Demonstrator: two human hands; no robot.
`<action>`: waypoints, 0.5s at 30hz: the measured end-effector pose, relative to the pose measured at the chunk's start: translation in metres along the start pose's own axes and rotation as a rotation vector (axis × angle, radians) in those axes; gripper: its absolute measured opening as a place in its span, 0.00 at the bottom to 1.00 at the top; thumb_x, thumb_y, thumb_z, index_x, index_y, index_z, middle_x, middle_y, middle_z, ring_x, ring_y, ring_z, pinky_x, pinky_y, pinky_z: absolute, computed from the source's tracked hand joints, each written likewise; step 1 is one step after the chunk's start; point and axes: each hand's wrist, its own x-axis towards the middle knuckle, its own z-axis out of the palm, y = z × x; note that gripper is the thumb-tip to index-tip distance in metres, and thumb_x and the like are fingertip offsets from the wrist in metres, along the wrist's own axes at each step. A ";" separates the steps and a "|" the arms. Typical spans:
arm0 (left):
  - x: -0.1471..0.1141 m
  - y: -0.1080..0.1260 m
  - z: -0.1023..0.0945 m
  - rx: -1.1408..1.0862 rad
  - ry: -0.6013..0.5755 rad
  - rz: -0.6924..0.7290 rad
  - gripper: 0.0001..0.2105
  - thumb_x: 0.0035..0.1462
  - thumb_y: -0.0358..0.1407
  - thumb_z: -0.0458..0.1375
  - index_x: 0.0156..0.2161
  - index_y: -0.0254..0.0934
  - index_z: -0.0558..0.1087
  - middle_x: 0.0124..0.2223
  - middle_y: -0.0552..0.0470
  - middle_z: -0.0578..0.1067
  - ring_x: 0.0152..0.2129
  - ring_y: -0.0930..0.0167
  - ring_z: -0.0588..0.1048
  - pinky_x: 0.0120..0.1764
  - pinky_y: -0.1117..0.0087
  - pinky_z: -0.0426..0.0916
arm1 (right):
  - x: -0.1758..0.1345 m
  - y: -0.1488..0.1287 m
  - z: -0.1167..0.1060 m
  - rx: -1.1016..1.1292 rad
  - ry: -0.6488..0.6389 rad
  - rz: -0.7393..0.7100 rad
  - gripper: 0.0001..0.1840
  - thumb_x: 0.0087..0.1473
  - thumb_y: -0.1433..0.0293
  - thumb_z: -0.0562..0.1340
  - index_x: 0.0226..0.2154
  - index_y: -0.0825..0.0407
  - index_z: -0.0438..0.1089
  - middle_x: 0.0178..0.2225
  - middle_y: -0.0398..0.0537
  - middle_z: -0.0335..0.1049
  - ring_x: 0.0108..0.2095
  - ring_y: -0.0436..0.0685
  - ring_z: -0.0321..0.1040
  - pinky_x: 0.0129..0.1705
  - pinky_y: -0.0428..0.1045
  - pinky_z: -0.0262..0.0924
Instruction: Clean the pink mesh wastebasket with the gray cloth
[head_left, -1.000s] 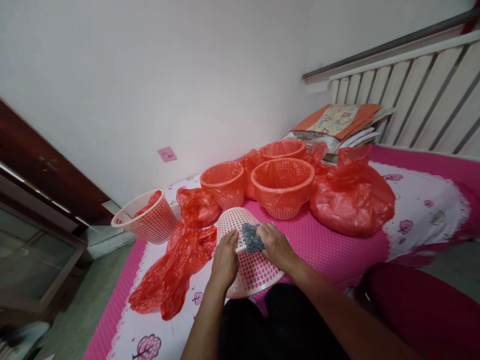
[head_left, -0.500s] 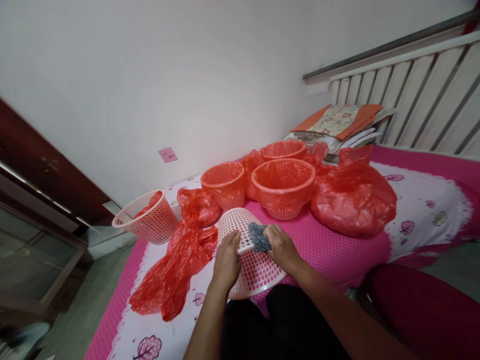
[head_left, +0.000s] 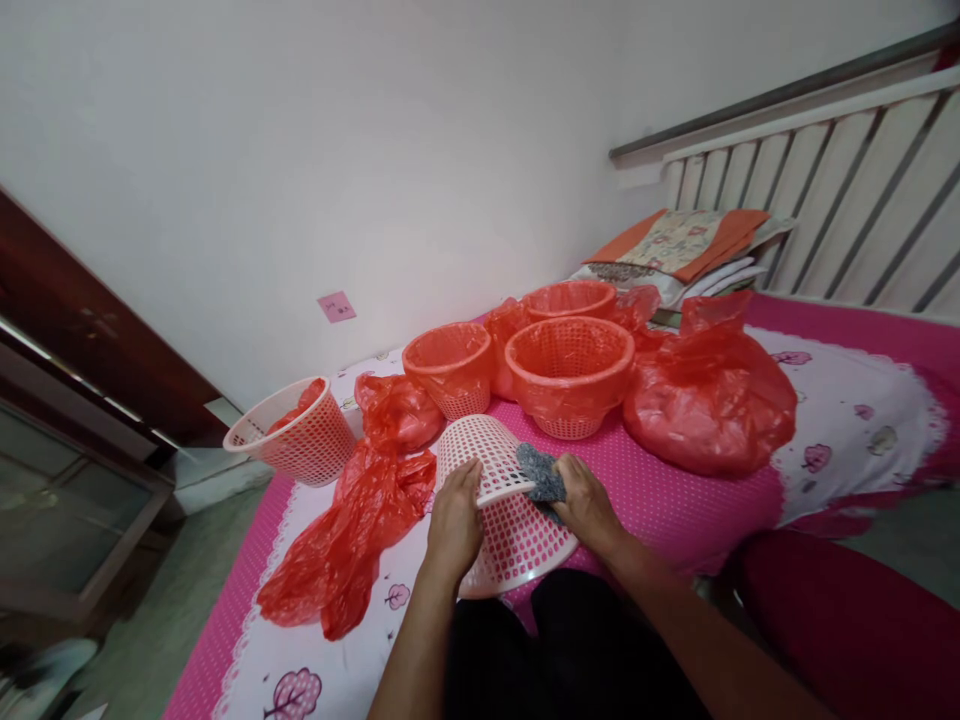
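Note:
In front of my lap a pale pink plastic mesh basket (head_left: 517, 550) lies tipped, its wide rim toward me. A second piece of pale pink mesh (head_left: 476, 450) shows above it; I cannot tell whether it is a separate basket. My left hand (head_left: 455, 520) grips the left of the edge between them, fingers closed over it. A grey fuzzy cloth (head_left: 541, 472) is bunched in my right hand (head_left: 589, 505) and touches the right part of that edge. Beside my left hand lies a crumpled red plastic bag (head_left: 352, 540).
Several baskets lined with red bags, among them one basket (head_left: 570, 385), stand at the back. A full red bag (head_left: 709, 400) sits right of them. At left a pale pink basket (head_left: 322, 450) leans. Folded cushions (head_left: 682, 245) lie near the radiator (head_left: 817, 190).
My right hand has slid the grey cloth a little to the right along the edge. My left hand stays in place on the basket.

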 end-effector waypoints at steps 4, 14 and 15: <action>0.001 0.001 0.000 0.005 0.011 -0.003 0.35 0.52 0.14 0.51 0.65 0.30 0.72 0.66 0.34 0.75 0.65 0.57 0.72 0.68 0.46 0.67 | -0.010 0.007 -0.001 0.070 -0.002 0.125 0.12 0.59 0.61 0.66 0.35 0.46 0.62 0.33 0.45 0.69 0.34 0.60 0.69 0.35 0.53 0.63; 0.001 -0.003 0.001 0.020 0.031 0.004 0.35 0.50 0.14 0.50 0.64 0.30 0.73 0.66 0.35 0.76 0.65 0.58 0.73 0.67 0.47 0.68 | -0.034 0.021 0.001 0.189 -0.021 0.367 0.14 0.54 0.59 0.67 0.34 0.45 0.61 0.30 0.43 0.72 0.29 0.59 0.72 0.30 0.51 0.61; 0.000 -0.004 0.002 0.020 0.033 0.005 0.35 0.50 0.14 0.50 0.64 0.31 0.73 0.66 0.35 0.76 0.65 0.58 0.73 0.67 0.47 0.68 | -0.037 0.021 0.002 0.206 -0.019 0.390 0.14 0.54 0.59 0.66 0.34 0.45 0.61 0.30 0.43 0.72 0.29 0.59 0.72 0.30 0.51 0.62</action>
